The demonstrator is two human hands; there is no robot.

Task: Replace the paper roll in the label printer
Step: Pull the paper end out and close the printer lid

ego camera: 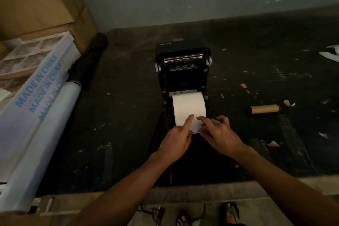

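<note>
A black label printer sits on the dark table with its lid tilted up and back. A white paper roll lies in its bay, and a strip of paper runs from it toward me over the front. My left hand presses its straight index finger on the strip, the other fingers curled. My right hand lies at the strip's right edge with its fingers on the paper. An empty brown cardboard core lies on the table to the right of the printer.
Cardboard boxes are stacked at the back left, with white rolls printed "MADE IN CHINA" leaning along the table's left side. Paper scraps dot the right side, and a white sheet lies at the far right edge. My sandalled feet show below.
</note>
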